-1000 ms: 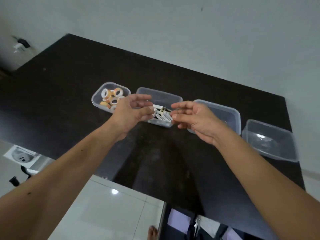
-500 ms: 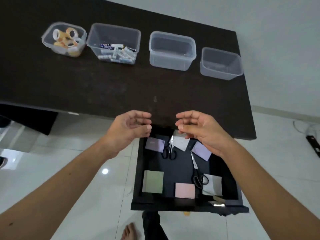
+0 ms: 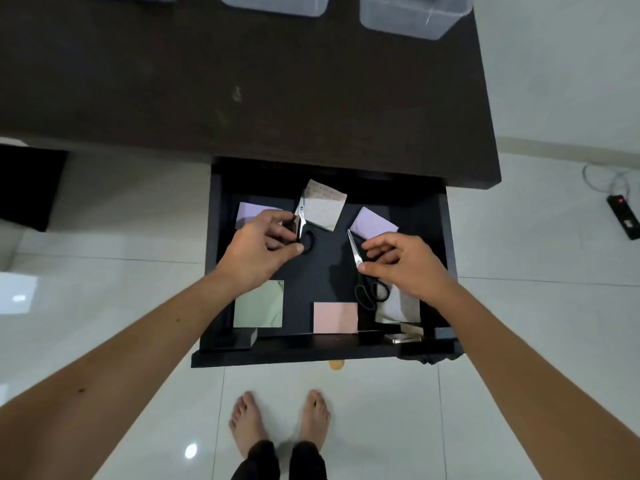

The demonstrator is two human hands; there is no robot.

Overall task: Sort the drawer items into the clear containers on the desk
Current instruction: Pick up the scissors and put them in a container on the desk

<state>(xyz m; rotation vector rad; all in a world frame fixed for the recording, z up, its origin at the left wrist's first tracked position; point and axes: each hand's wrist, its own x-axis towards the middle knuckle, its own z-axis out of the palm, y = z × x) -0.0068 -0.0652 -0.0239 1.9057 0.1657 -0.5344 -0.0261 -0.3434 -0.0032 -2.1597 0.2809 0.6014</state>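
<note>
The black drawer stands pulled out under the dark desk. Inside lie two pairs of black-handled scissors and several coloured note pads. My left hand pinches the small scissors at the handles, near the drawer's back left. My right hand pinches the larger scissors at the blades; their handles lie toward the drawer front. Two clear containers show at the desk's far edge, cut off by the frame.
Note pads lie in the drawer: lilac, lilac, patterned white, green, pink, and a patterned one at the front right. My bare feet stand on white tiles. A power strip lies at right.
The view tilted down from the desk to the drawer. Both hands dropped from above the containers into the drawer and each took hold of a pair of scissors.
</note>
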